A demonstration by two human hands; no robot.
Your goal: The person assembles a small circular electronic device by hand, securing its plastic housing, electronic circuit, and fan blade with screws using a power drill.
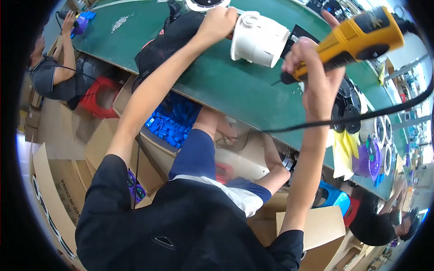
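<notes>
My left hand (218, 26) is closed at the left edge of a white, cup-shaped plastic housing (261, 39), which lies on its side above the green worktable (226, 90). Some of that hand's fingertips are hidden behind the housing. In my right hand (316, 67) is a yellow and black electric screwdriver (361, 38), its fingers wrapped around the body. The tool's thin bit points down and left, toward the bench and apart from the housing. A black cable (348, 121) loops from the tool down across my right forearm.
A black mesh bag (169, 40) lies by my left forearm. Another white round part (205, 4) sits at the far edge. Black parts, yellow sheets (347, 151) and a purple part (365, 158) stand right. Blue pieces (169, 122) fill a box below. Co-workers sit at both sides.
</notes>
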